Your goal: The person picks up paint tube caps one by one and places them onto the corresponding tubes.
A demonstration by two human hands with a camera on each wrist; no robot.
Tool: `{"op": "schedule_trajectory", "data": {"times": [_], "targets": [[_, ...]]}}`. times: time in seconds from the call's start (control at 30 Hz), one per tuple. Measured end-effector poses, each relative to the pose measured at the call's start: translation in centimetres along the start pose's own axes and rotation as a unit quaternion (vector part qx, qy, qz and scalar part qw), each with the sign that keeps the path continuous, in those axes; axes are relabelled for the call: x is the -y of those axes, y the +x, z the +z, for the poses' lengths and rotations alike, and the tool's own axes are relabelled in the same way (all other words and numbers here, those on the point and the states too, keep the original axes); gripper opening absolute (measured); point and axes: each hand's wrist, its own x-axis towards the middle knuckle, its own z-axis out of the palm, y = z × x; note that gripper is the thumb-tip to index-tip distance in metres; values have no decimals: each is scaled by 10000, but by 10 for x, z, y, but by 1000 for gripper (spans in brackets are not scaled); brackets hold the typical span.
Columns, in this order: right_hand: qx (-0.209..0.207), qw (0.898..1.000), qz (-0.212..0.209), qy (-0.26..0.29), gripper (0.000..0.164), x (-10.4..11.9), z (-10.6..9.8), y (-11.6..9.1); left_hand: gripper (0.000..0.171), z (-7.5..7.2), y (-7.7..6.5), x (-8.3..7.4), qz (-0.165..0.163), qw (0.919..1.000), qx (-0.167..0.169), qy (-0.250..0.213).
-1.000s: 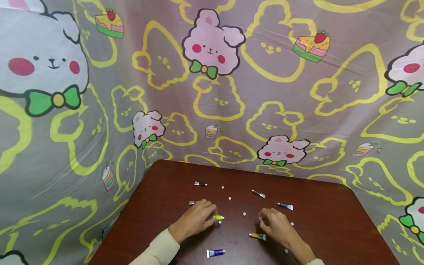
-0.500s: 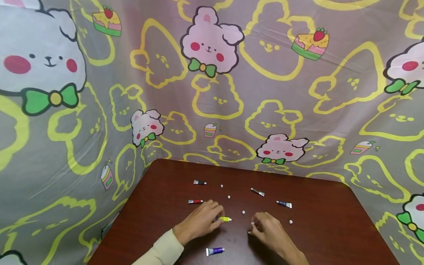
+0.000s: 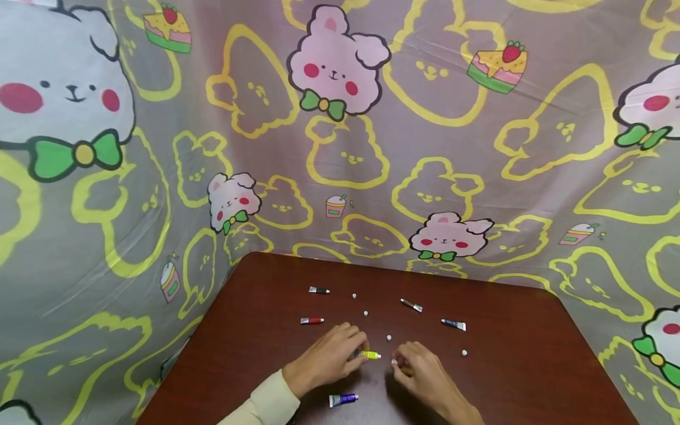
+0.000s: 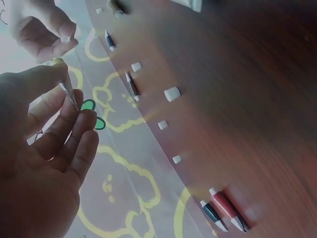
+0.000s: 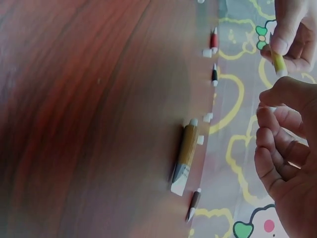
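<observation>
My left hand (image 3: 326, 360) pinches a small yellow paint tube (image 3: 370, 355) by its crimped end, with the white nozzle end toward the right hand. Between the thumb and fingertips of my right hand (image 3: 427, 373) is a small white cap (image 4: 65, 38). The two hands face each other just above the table, a short gap apart. An ochre paint tube (image 5: 185, 151) lies on the table beneath the right hand, which mostly hides it in the head view. Close in front of the left forearm lies a purple paint tube (image 3: 343, 400).
A red tube (image 3: 311, 321), a black tube (image 3: 319, 290), a brown tube (image 3: 411, 305) and a dark blue tube (image 3: 453, 324) lie farther back on the brown table (image 3: 510, 378). Several loose white caps, one a cap (image 3: 464, 353) at right, are scattered among them. Patterned cloth (image 3: 366, 147) encloses the table.
My left hand has shifted right with the yellow tube, uncovering the red tube. My right hand has moved left toward it, passing over the ochre tube, and a white cap now shows at its fingertips.
</observation>
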Motion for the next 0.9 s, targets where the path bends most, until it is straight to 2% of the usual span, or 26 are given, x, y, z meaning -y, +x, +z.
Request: {"op": "schedule_trajectory", "data": {"times": [0.27, 0.77, 0.9], "targets": [[110, 9999, -108, 74, 24, 8, 0, 6, 19, 1, 2, -5, 164, 9997, -144, 92], [28, 9994, 2, 358, 26, 14, -1, 7, 21, 4, 5, -7, 418, 9988, -190, 173], [14, 9986, 147, 509, 29, 16, 0, 4, 22, 6, 3, -6, 510, 9984, -208, 92]]}}
